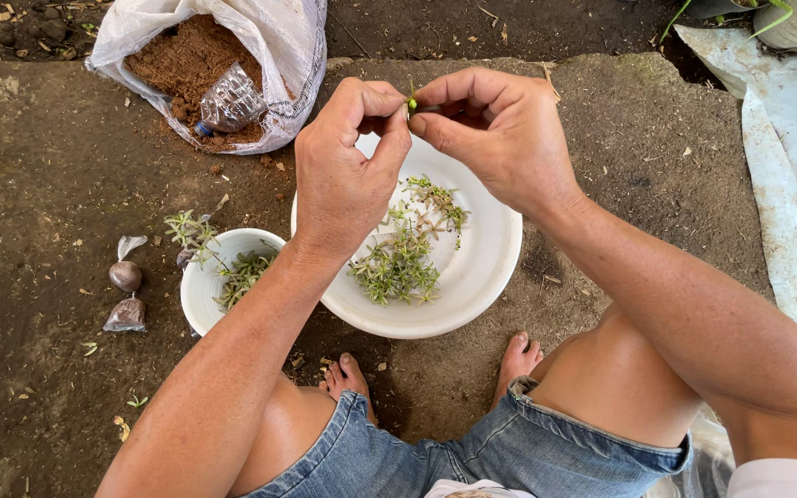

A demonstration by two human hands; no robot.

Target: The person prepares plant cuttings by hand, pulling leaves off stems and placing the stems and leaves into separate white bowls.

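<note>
Landmark: large white bowl [481, 267] on the dirt ground [39, 184].

Both hands are raised over the far rim of the large white bowl, fingertips meeting. Left hand [348, 175]: thumb and forefinger pinched on a tiny green sprig [411, 103]. Right hand [500, 129]: fingers curled, thumb and forefinger pinched on the same sprig from the other side. So the sprig is held between both hands, above the bowl's far edge, not touching the bowl.

Inside the large white bowl: loose pile of small green cuttings [403, 258], mostly left of centre, the rest of the bowl bare.

Left of the bowl, just beside its rim: small white cup [203, 286] with a few more green cuttings in it and some spilling over its far edge.

Further left of the cup: two small tied plastic bags [126, 295] with dark contents, lying on the ground.

Beyond the bowl, up-left: open white sack [288, 37] of reddish-brown fibrous soil, with a clear plastic bottle [231, 100] lying in it.

Right of the bowl, well apart: white plastic sheet [795, 184] on the ground.

Near side of the bowl: the person's bare feet, knees, denim shorts.
</note>
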